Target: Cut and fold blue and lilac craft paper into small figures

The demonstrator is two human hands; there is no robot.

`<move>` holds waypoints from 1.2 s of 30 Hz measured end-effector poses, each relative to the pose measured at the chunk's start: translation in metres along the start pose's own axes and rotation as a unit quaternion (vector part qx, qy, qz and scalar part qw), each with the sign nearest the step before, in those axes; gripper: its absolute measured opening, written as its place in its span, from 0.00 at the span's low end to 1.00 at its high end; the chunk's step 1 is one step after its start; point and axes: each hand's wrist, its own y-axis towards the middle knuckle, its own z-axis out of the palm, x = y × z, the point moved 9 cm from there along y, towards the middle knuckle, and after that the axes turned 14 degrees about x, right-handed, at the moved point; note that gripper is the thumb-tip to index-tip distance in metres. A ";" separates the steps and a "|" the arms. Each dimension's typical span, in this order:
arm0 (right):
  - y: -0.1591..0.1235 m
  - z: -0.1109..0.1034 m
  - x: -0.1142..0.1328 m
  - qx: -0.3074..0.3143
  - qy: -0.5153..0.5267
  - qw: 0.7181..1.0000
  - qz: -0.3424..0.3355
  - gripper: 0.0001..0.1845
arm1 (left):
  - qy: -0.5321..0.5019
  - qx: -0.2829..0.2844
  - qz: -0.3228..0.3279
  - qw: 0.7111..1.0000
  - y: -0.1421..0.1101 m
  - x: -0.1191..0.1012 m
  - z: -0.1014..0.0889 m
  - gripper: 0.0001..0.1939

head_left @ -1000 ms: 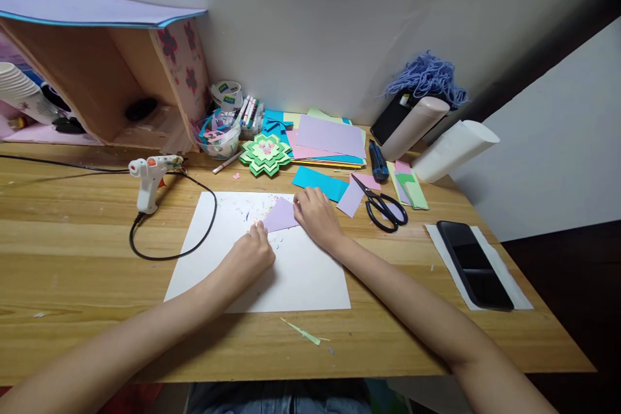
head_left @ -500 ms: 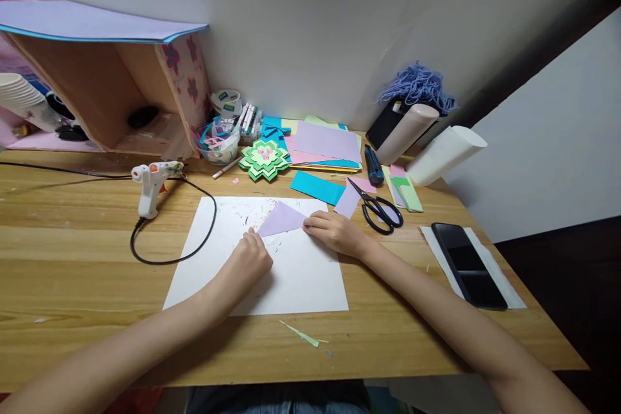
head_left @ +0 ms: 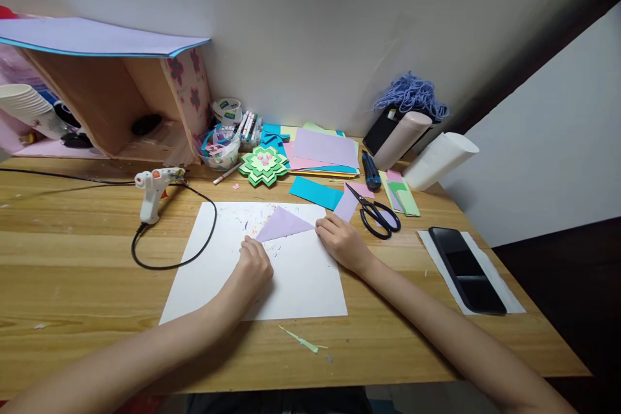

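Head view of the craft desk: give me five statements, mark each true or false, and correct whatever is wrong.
1. The lilac paper triangle lies on the white sheet. True.
2. The left hand holds the black-handled scissors. False: they lie on the desk, right of the white sheet.
3. The right hand is at the triangle's right corner. True.
4. The smartphone lies left of the white sheet. False: it lies to the right.
5. The glue gun is left of the triangle. True.
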 end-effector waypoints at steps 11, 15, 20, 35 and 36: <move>0.045 -0.005 0.071 0.037 0.034 0.983 -0.175 0.14 | 0.035 0.023 0.020 0.999 0.001 -0.001 -0.004 0.20; 0.052 0.000 0.073 0.042 0.051 0.980 -0.190 0.12 | 0.033 0.033 0.010 0.999 0.002 0.002 -0.003 0.19; 0.027 0.002 0.042 0.013 0.052 0.988 -0.145 0.11 | 0.014 0.020 0.003 1.000 0.002 0.004 -0.001 0.17; 0.017 0.004 -0.022 -0.025 0.327 0.932 0.156 0.18 | -0.479 -0.088 -0.039 0.872 0.021 0.057 0.011 0.27; 0.019 0.007 -0.022 -0.023 0.348 0.924 0.159 0.20 | -0.513 -0.077 -0.033 0.854 0.023 0.057 0.017 0.26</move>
